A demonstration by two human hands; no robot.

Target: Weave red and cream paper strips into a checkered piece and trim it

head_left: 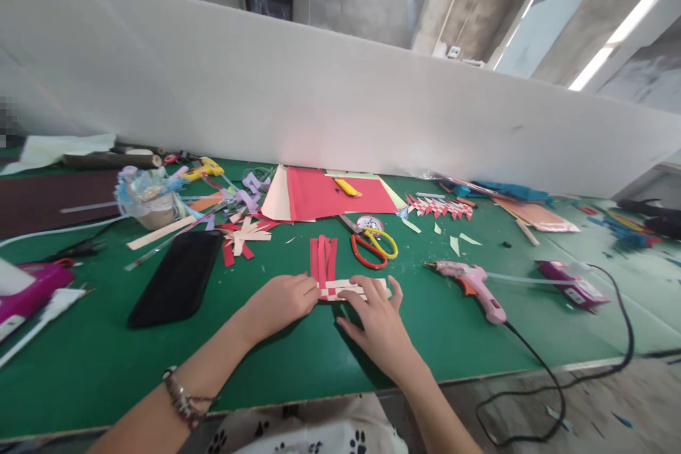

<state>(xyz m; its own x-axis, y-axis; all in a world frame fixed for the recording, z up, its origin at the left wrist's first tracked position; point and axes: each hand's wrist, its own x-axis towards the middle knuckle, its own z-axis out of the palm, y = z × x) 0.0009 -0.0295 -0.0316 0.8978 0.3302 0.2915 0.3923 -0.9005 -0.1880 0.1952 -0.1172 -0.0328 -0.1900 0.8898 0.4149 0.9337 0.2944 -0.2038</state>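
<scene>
On the green table, a small woven piece of red and cream paper strips lies between my hands. Several red strips run away from me, and cream strips cross them toward the right. The closed fingers of my left hand grip the left edge of the weave. My right hand rests over the cream strips with its fingers spread, fingertips touching the paper and the thumb apart from it. Just beyond the weave lie scissors with one red and one yellow handle loop, blades pointing away.
Red paper sheets carry a yellow cutter. Left are a black phone, loose strips and a wrapped cup. Right lie a pink glue gun, its trailing cord, and a finished checkered strip. A white partition stands behind.
</scene>
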